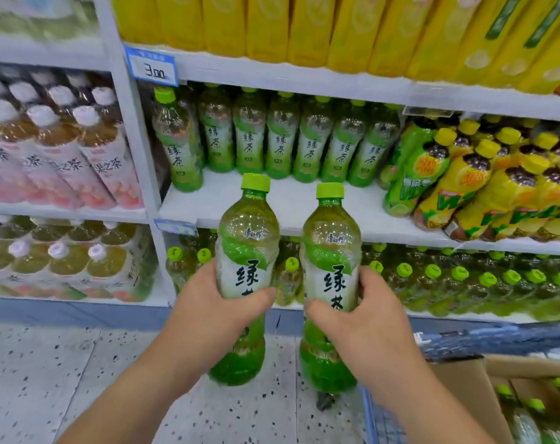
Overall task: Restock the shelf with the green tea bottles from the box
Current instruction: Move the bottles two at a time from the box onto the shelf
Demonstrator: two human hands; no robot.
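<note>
While both bottles hang in the air just in front of the front edge of the white metal shelf (288, 200), neither has been set down yet. The left hand (214, 302) has its grip clamped round the label of 1 clear plastic green tea bottle with a lime-green cap (248, 238), thumb across the front and fingers behind; the right hand (362, 318) is clamped the same way on a 2nd matching bottle (331, 248). Both are held upright, labels facing the person, side by side and close but apart, which I judge suits sliding them in base first with the labels facing outward. On the shelf, a row of standing green tea bottles (282, 139) fills the back edge from the left corner to about the middle, and the wide bare strip between that row and the front edge is the likely gap to fill. Toward the shelf's right end, yellow-capped bottles with yellow and green wrappers (464, 174) lean forward, so the new pair belongs left of them. The brown cardboard box (464, 389) sits low at the person's right with more green caps showing inside, so I judge the restocking far from done. Next, both need lifting over the front edge to stand ahead of that row.
</note>
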